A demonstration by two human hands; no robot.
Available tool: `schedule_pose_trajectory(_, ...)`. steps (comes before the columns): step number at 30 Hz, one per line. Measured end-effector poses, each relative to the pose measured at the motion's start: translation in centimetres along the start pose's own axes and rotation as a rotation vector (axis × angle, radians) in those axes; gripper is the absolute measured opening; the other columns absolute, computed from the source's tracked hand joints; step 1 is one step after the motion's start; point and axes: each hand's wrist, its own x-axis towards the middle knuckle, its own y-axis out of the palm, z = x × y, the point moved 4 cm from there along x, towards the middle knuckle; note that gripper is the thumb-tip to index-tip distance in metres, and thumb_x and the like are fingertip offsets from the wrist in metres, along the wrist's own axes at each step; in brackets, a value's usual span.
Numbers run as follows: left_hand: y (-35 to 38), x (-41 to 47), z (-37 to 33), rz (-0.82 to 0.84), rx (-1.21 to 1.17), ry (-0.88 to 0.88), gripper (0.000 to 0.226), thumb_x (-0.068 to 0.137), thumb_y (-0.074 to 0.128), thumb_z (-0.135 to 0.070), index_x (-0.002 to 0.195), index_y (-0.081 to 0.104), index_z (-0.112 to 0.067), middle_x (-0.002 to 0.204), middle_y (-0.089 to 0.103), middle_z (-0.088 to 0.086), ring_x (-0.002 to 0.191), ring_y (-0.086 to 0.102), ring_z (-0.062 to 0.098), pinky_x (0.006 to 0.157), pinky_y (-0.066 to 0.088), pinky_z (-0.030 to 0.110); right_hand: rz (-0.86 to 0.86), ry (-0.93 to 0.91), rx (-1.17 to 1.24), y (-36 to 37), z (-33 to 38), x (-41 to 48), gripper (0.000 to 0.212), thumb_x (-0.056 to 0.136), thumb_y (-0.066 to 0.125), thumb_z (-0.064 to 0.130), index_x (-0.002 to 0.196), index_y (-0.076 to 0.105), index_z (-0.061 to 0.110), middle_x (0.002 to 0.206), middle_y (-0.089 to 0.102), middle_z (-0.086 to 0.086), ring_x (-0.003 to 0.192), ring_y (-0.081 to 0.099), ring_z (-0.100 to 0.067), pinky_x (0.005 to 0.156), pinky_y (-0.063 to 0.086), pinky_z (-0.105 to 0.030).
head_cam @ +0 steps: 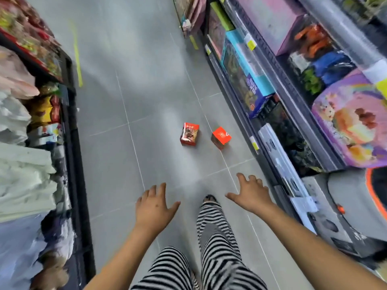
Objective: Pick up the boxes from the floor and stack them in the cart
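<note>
Two small red boxes lie on the grey tiled floor ahead of me. The left box [189,134] shows a printed picture on its top. The right box [221,137] is plain orange-red and stands nearer the right-hand shelf. My left hand [154,206] and my right hand [251,193] are both stretched forward with fingers spread, holding nothing, well short of the boxes. No cart can be clearly made out.
Store shelves line both sides of the aisle: packaged goods on the left shelf [69,126], boxed toys on the right shelf [278,130]. A grey rounded object with an orange edge [351,197] sits at lower right. My striped trouser legs [217,243] are below.
</note>
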Motion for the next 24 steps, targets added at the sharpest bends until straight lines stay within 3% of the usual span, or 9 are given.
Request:
schedule_pose_trajectory(10, 18.6, 32.2, -2.8, -0.058, 0.042, 0.128, 0.081, 0.087, 0.040, -0.067, 0.150, 0.020, -0.021, 0.154, 0.025, 0.015, 0.139, 0.027, 0.031, 0.111, 0.023, 0.042, -0.221, -0.006, -0.020, 9.7, 0.0, 32.8, 0.091, 0.077, 0.057, 0.069, 0.148, 0.021, 0.025, 0.142, 0.033, -0.017, 0.129, 0.035, -0.036, 0.102, 0.033, -0.046)
schedule_pose_trajectory(13, 25.9, 41.4, -2.4, -0.134, 0.039, 0.143, 0.083, 0.085, 0.046, -0.066, 0.150, 0.022, -0.019, 0.156, 0.017, 0.019, 0.140, 0.025, 0.033, 0.112, 0.021, 0.044, -0.416, -0.048, 0.027, 13.5, -0.7, 41.6, 0.088, 0.076, 0.066, 0.061, 0.146, 0.031, 0.021, 0.140, 0.036, -0.018, 0.126, 0.036, -0.038, 0.102, 0.032, -0.046)
schedule_pose_trajectory(16, 32.7, 49.3, -1.7, -0.212, -0.022, 0.108, 0.092, 0.080, 0.050, -0.070, 0.152, 0.016, -0.023, 0.159, 0.004, 0.017, 0.143, 0.017, 0.034, 0.114, 0.016, 0.044, -0.719, -0.131, 0.167, 16.4, -2.4, 48.5, 0.081, 0.072, 0.076, 0.046, 0.140, 0.046, 0.014, 0.133, 0.045, -0.025, 0.121, 0.043, -0.044, 0.101, 0.035, -0.050)
schedule_pose_trajectory(18, 36.4, 53.3, -1.7, -0.270, -0.070, 0.123, 0.100, 0.076, 0.051, -0.075, 0.153, 0.010, -0.024, 0.159, 0.000, 0.018, 0.144, 0.012, 0.035, 0.115, 0.014, 0.045, -0.865, -0.140, 0.207, 17.9, -3.7, 52.2, 0.081, 0.071, 0.077, 0.048, 0.138, 0.047, 0.013, 0.133, 0.045, -0.028, 0.123, 0.042, -0.045, 0.104, 0.034, -0.052)
schedule_pose_trajectory(21, 40.0, 57.2, -1.9, -0.366, -0.186, 0.137, 0.114, 0.069, 0.056, -0.077, 0.153, 0.005, -0.020, 0.157, -0.009, 0.023, 0.144, 0.005, 0.040, 0.115, 0.013, 0.052, -0.968, -0.114, 0.284, 20.1, -4.6, 56.3, 0.086, 0.069, 0.077, 0.051, 0.141, 0.043, 0.016, 0.139, 0.038, -0.029, 0.130, 0.035, -0.044, 0.108, 0.028, -0.051)
schedule_pose_trajectory(24, 40.9, 59.2, -1.8, -0.479, -0.212, 0.175, 0.120, 0.063, 0.049, -0.083, 0.152, -0.006, -0.024, 0.154, -0.025, 0.022, 0.144, -0.011, 0.041, 0.111, 0.007, 0.061, -1.025, -0.160, 0.331, 21.7, -4.6, 57.9, 0.079, 0.071, 0.080, 0.043, 0.138, 0.048, 0.017, 0.141, 0.034, -0.030, 0.129, 0.033, -0.046, 0.109, 0.028, -0.051)
